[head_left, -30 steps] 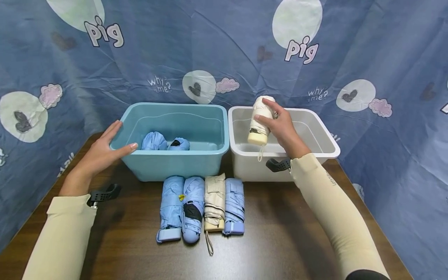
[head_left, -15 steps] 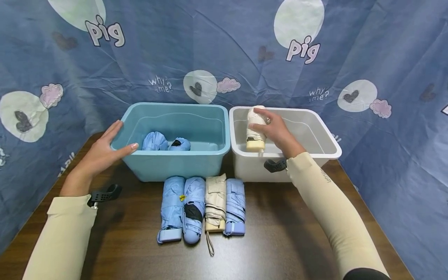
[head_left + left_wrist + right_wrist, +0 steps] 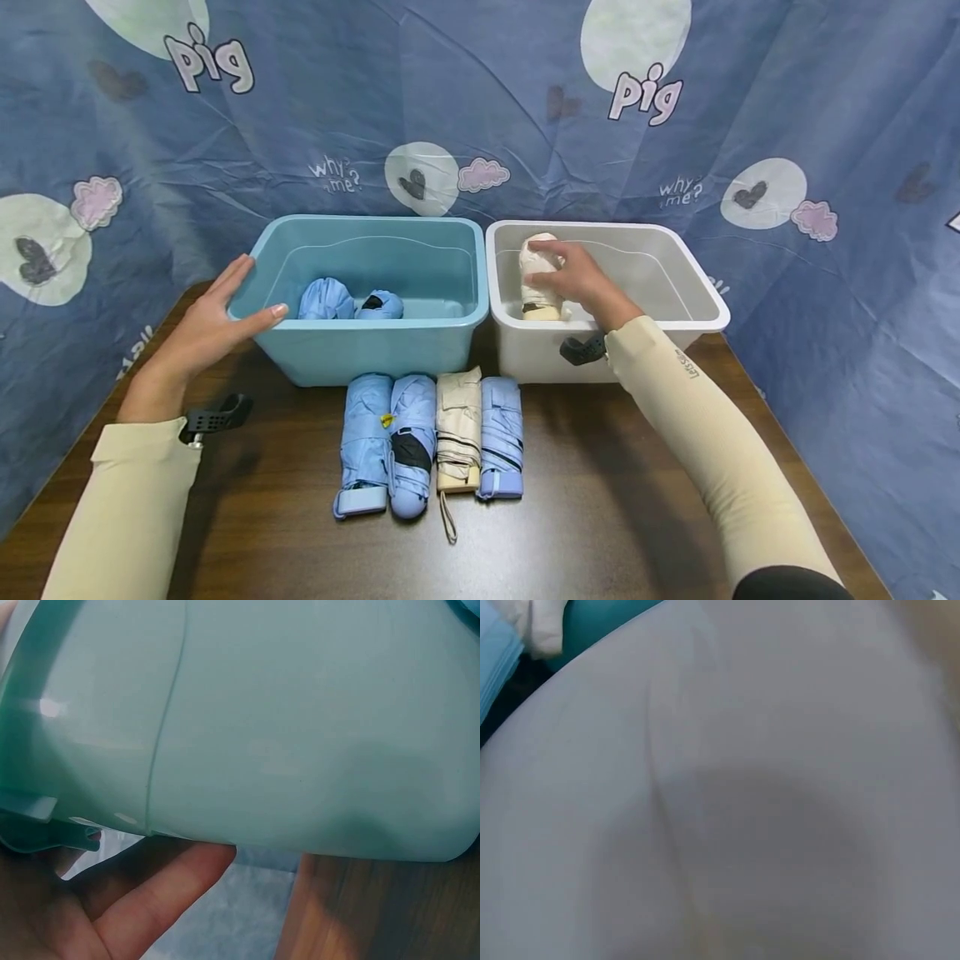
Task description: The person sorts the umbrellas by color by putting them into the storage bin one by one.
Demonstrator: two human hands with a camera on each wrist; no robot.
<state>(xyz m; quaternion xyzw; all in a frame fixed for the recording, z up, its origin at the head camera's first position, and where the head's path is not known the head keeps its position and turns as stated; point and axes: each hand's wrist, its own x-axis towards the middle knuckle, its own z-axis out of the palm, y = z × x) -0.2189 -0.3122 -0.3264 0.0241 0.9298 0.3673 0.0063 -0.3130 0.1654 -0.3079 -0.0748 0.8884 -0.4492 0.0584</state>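
Observation:
My right hand (image 3: 583, 279) reaches into the left part of the white bin (image 3: 607, 354). Its thumb and fingers grip a folded cream umbrella (image 3: 540, 297), which leans with its pale yellow handle end toward me, below the rim. My left hand (image 3: 202, 329) rests on the left front corner of the blue bin (image 3: 382, 354), fingers spread and the thumb along the front rim. In the left wrist view its fingers (image 3: 169, 900) lie against the outside of that bin. Two folded blue umbrellas (image 3: 326, 298) lie inside it.
In front of the bins, several folded umbrellas stand side by side on the dark wooden table (image 3: 600, 517): blue ones (image 3: 366, 442) and a cream one (image 3: 459, 425) with a wrist loop. A printed blue cloth (image 3: 525, 100) hangs close behind the bins.
My right hand has lowered the cream umbrella from above the white bin's rim down into it, shifting slightly left. The left hand keeps its place on the blue bin.

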